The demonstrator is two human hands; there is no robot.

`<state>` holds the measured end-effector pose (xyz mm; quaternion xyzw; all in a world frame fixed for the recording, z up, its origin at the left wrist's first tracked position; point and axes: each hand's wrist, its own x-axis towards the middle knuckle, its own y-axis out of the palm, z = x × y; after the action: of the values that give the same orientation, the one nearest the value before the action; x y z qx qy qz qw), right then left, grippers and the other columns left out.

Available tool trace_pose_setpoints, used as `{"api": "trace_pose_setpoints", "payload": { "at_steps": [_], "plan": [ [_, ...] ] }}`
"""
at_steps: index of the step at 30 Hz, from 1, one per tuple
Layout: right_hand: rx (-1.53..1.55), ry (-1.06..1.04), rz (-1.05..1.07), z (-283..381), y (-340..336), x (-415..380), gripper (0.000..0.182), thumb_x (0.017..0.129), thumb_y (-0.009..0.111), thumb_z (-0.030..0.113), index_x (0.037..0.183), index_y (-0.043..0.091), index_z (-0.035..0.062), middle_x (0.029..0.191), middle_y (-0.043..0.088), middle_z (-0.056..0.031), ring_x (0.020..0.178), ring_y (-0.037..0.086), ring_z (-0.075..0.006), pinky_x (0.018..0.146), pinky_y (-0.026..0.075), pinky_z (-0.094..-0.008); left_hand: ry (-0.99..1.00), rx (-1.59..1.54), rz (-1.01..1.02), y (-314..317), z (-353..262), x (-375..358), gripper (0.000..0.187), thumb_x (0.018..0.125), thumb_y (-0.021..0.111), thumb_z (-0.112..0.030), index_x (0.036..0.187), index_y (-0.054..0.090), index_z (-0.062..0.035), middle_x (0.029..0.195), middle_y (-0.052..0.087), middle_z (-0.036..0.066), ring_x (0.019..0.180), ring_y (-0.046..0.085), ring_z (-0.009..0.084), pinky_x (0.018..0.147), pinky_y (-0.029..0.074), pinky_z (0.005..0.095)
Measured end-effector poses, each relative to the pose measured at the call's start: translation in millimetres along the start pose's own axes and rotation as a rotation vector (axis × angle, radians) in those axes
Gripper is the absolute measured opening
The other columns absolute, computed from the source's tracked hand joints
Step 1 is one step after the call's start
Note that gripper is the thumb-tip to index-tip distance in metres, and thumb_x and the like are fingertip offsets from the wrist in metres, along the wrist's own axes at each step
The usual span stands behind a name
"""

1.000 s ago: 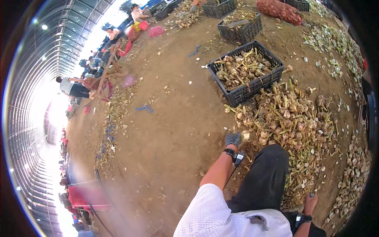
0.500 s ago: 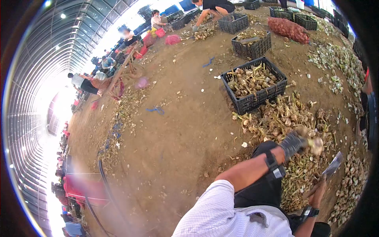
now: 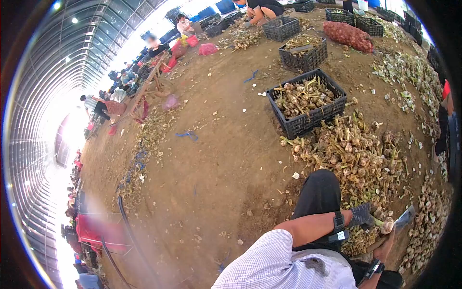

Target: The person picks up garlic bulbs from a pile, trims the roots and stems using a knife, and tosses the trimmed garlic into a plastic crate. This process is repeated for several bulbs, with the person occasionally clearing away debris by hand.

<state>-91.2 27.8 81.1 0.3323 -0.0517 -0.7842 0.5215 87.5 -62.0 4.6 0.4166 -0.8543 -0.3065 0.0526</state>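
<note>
Watching remotely, I have the left hand (image 3: 362,215), in a dark grey glove, closed around the stem of a garlic bulb (image 3: 386,226), with the bulb sticking out to the right, toward the other hand. The right hand (image 3: 383,249) is gripping a knife (image 3: 405,216); its blade points away from the wearer, just beside the bulb, though I can't tell whether the two touch. Both hands sit at the near right, beyond the dark trouser knee (image 3: 318,190), over a litter of cut stems (image 3: 358,242). A little farther out I see a broad heap of garlic (image 3: 358,151) with stems on, lying on the bare earth floor (image 3: 216,168). To its right is a long spread of pale bulbs (image 3: 423,229). Just past the heap, slightly left, stands a black crate (image 3: 315,117) filled with stemmed garlic, and behind it a second crate (image 3: 312,61), also loaded. A full red mesh sack (image 3: 348,36) lies farther off, to the right of that one. At the far side a co-worker (image 3: 264,8) in dark clothing bends low beside a third crate (image 3: 284,32). Far left, a person in a striped top (image 3: 91,102) stands under the arched roof (image 3: 53,53).
</note>
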Motion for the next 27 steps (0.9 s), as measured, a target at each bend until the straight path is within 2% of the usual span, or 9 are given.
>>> {"api": "trace_pose_setpoints", "payload": {
  "at_steps": [5, 7, 12, 16, 19, 20, 22, 25, 27],
  "plan": [
    [-0.152, 0.033, 0.087, 6, -7, 0, 0.041, 0.093, 0.057, 0.036, 0.120, 0.053, 0.0055, 0.111, 0.060, -0.0050, 0.095, 0.060, -0.0176, 0.078, 0.051, -0.0330, 0.025, 0.949, 0.061, 2, -12, -6, 0.084, 0.057, 0.082, -0.039, 0.124, 0.052, 0.0015, 0.113, 0.063, 0.021, 0.105, 0.060, 0.0364, 0.088, 0.048, 0.0408],
    [-0.243, -0.034, 0.076, 6, 15, -6, 0.043, 0.093, 0.055, 0.042, 0.112, 0.056, 0.0030, 0.108, 0.060, -0.0061, 0.087, 0.060, -0.0137, 0.069, 0.051, -0.0308, -0.001, 1.110, 0.030, 12, -17, -11, 0.077, 0.059, 0.083, -0.037, 0.120, 0.055, 0.0004, 0.117, 0.062, 0.020, 0.106, 0.060, 0.0336, 0.087, 0.049, 0.0402],
    [-0.763, -0.153, -0.007, -2, -1, 14, 0.065, 0.089, 0.060, 0.046, 0.126, 0.049, -0.0053, 0.121, 0.056, -0.0166, 0.106, 0.057, -0.0251, 0.090, 0.045, -0.0404, 0.043, 1.004, 0.041, 28, -34, -25, 0.090, 0.056, 0.080, -0.055, 0.122, 0.054, -0.0004, 0.115, 0.060, 0.024, 0.107, 0.057, 0.0393, 0.089, 0.048, 0.0428],
    [-0.935, -0.201, -0.083, 0, 18, 13, 0.052, 0.089, 0.063, 0.029, 0.127, 0.050, -0.0042, 0.113, 0.058, -0.0076, 0.097, 0.055, -0.0177, 0.084, 0.045, -0.0331, 0.186, 0.978, -0.057, 26, -13, -16, 0.068, 0.061, 0.078, -0.049, 0.110, 0.061, -0.0056, 0.102, 0.064, 0.021, 0.098, 0.061, 0.0365, 0.084, 0.048, 0.0428],
    [-0.958, -0.120, -0.030, 19, 46, -13, 0.060, 0.085, 0.065, 0.034, 0.127, 0.048, -0.0049, 0.109, 0.062, -0.0155, 0.096, 0.057, -0.0192, 0.081, 0.047, -0.0305, 0.028, 0.882, 0.087, 9, 17, -2, 0.062, 0.069, 0.073, -0.050, 0.112, 0.060, -0.0072, 0.104, 0.065, 0.020, 0.095, 0.063, 0.0356, 0.082, 0.050, 0.0439],
    [-0.983, -0.119, -0.135, 20, 49, -24, 0.052, 0.086, 0.065, 0.034, 0.121, 0.053, -0.0026, 0.105, 0.063, -0.0134, 0.094, 0.057, -0.0187, 0.082, 0.047, -0.0317, 0.294, 0.751, 0.075, 9, 16, -11, 0.050, 0.076, 0.071, -0.040, 0.112, 0.060, -0.0062, 0.103, 0.067, 0.016, 0.094, 0.064, 0.0278, 0.082, 0.050, 0.0396],
    [-0.876, -0.249, -0.126, 11, 47, -28, 0.044, 0.084, 0.068, 0.033, 0.110, 0.060, -0.0021, 0.105, 0.064, -0.0163, 0.096, 0.060, -0.0242, 0.084, 0.046, -0.0368, 0.104, 0.290, 0.053, 25, -20, -26, 0.037, 0.080, 0.072, -0.011, 0.114, 0.059, -0.0034, 0.104, 0.066, 0.008, 0.095, 0.060, 0.0160, 0.084, 0.050, 0.0333],
    [-1.126, -0.609, -0.015, 9, 35, -33, 0.026, 0.081, 0.066, 0.018, 0.098, 0.059, 0.0001, 0.088, 0.060, -0.0135, 0.077, 0.059, -0.0276, 0.068, 0.046, -0.0374, 0.084, 0.406, 0.113, 27, -47, -33, 0.039, 0.080, 0.072, -0.010, 0.115, 0.056, -0.0027, 0.105, 0.065, 0.007, 0.094, 0.061, 0.0156, 0.084, 0.050, 0.0313],
    [-1.252, -0.500, 0.044, 23, 41, -47, 0.030, 0.077, 0.068, 0.021, 0.095, 0.059, -0.0013, 0.087, 0.060, -0.0164, 0.080, 0.060, -0.0332, 0.069, 0.048, -0.0409, -0.037, 0.504, 0.081, 21, -43, -32, 0.038, 0.079, 0.072, -0.010, 0.114, 0.057, -0.0026, 0.105, 0.065, 0.007, 0.094, 0.061, 0.0164, 0.083, 0.049, 0.0314]
  ]
}}
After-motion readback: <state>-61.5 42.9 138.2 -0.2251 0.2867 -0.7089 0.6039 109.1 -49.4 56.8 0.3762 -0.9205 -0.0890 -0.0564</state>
